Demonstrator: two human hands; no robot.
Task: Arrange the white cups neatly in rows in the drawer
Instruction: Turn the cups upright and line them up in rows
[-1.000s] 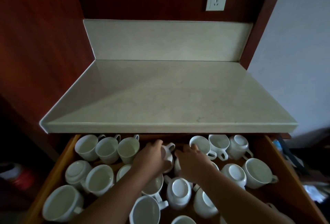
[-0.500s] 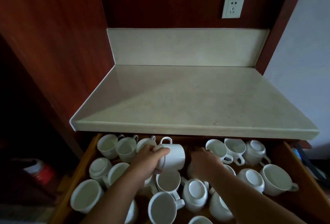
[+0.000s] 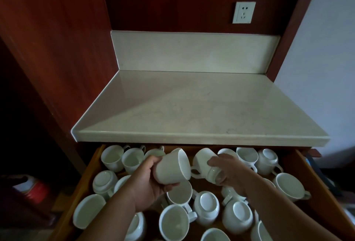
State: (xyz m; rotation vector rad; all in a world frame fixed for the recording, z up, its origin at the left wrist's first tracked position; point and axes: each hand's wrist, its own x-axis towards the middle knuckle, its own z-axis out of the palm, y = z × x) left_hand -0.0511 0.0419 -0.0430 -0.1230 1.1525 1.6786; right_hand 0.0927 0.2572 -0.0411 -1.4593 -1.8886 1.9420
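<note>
Item: open wooden drawer (image 3: pixel 90 166), lower part of the frame, under the pale stone countertop (image 3: pixel 192 110).

Contents: white cups, many, loose.
- Back row, upper left of the drawer: three upright cups (image 3: pixel 112 157) side by side, touching or nearly so. I count this stretch as arranged.
- Back row, right: more cups (image 3: pixel 247 156), one upside-down cup (image 3: pixel 268 161) among them; not yet uniform.
- Middle and front: a jumble (image 3: pixel 206 208), some mouth-up, some base-up, some tilted, handles pointing every way.

Hands: I read my left hand (image 3: pixel 148 185) as wrapped around one lifted cup (image 3: pixel 172 166), tipped on its side, mouth to the right, above the drawer's middle. My right hand (image 3: pixel 228 171) grips a second cup (image 3: pixel 206 166), also tipped, its handle toward the first; the two nearly touch.

Progress, my estimate: early. One partial row done; most cups still need righting and lining up.

Also in view: wall socket (image 3: pixel 244 12), upper right.
</note>
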